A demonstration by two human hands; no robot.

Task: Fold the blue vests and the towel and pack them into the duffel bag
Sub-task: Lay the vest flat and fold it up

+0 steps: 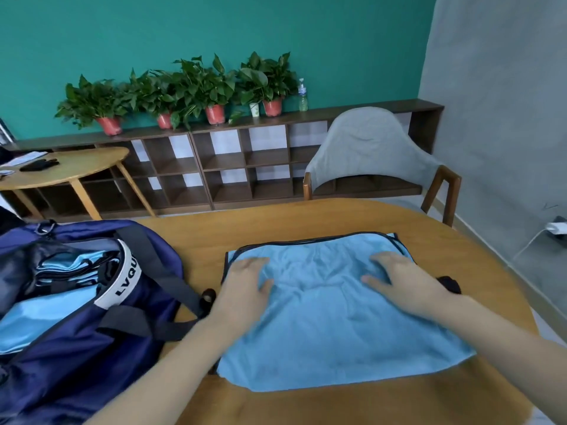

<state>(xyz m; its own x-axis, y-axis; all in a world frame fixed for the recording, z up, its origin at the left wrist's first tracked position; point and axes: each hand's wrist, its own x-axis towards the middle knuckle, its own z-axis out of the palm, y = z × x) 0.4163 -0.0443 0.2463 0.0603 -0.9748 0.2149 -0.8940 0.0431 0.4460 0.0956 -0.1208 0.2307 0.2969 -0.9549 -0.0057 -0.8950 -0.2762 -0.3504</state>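
A light blue cloth (331,320) lies flat on the wooden table (306,219), with a dark-trimmed blue vest edge (310,240) showing under its far side. My left hand (245,283) presses flat on the cloth's left part, fingers straight. My right hand (402,280) presses flat on its right part. The navy duffel bag (76,326) stands open at the left of the table, and folded light blue fabric (58,271) lies inside it.
A grey-covered chair (368,148) stands behind the table. A low shelf (214,167) with several potted plants runs along the green wall. A second round table (67,170) is at the far left. A charger (555,228) lies on the floor at right.
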